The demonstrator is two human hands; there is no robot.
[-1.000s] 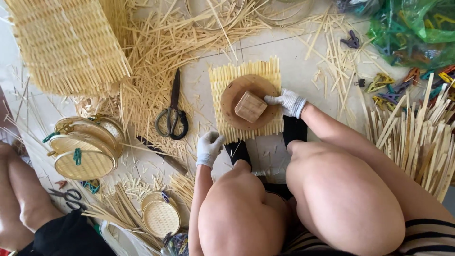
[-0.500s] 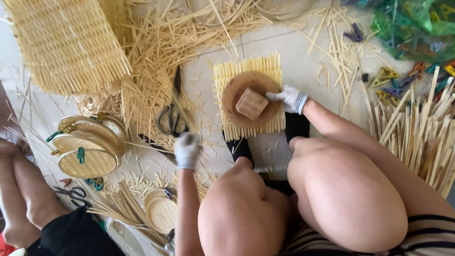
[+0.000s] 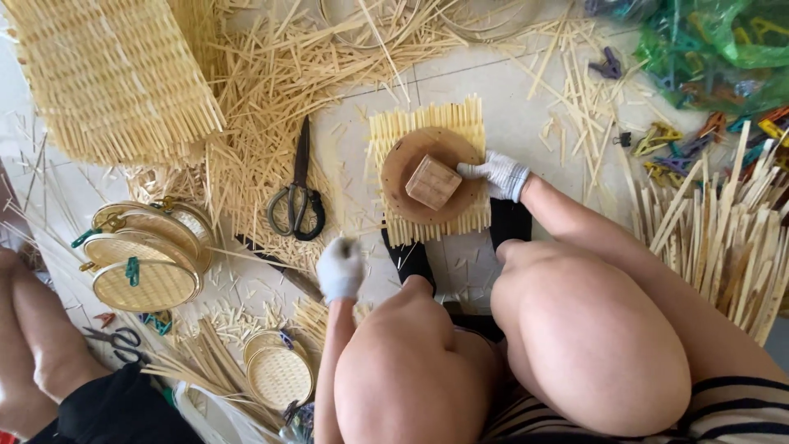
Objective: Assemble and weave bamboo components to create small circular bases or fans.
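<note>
A square mat of woven bamboo strips lies on the floor with a round brown wooden disc on it and a small wooden block on the disc. My right hand, in a white glove, rests on the disc's right edge next to the block. My left hand, also gloved, hovers over the floor left of my knee, fingers curled, holding nothing I can see. Large black scissors lie just up and left of it.
Woven bamboo panels and loose strips cover the far left. Stacked round bamboo trays with clips sit left; small trays lie near. A bundle of sticks and coloured clips are right. Another person's legs are at lower left.
My left hand has drifted left and slightly back toward me, away from the mat. My right hand stays on the disc by the block.
</note>
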